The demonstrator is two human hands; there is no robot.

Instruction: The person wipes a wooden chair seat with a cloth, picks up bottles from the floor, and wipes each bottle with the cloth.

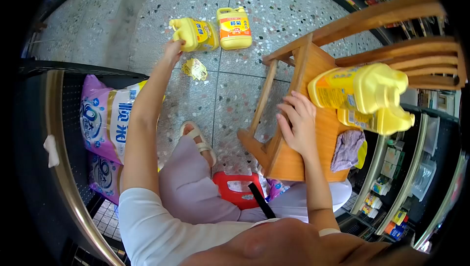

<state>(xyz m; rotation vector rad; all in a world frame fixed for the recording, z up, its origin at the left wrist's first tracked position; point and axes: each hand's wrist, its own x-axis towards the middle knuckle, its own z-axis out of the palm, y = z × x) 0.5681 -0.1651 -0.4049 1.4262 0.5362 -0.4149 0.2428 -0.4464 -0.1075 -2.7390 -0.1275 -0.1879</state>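
Observation:
On the floor at the far end of my reach, my left hand [174,50] grips the handle end of a yellow detergent jug [199,35], which leans with its top toward the left. A second yellow jug [235,30] stands beside it, its red and orange label facing me. Just below lies a small pile of yellowish tags or labels [195,69]. My right hand [299,123] rests on the edge of a wooden chair seat [289,160], fingers spread. Close to its fingertips, two more yellow jugs [360,87] sit on the seat, with a purple cloth [347,149] beside them.
Purple and white detergent bags [108,119] fill a shelf on my left, behind a metal rail [68,178]. The chair's wooden back [377,18] rises at the right. A red plastic stool or basket [235,187] is between my legs. Stocked shelves [391,182] line the right side.

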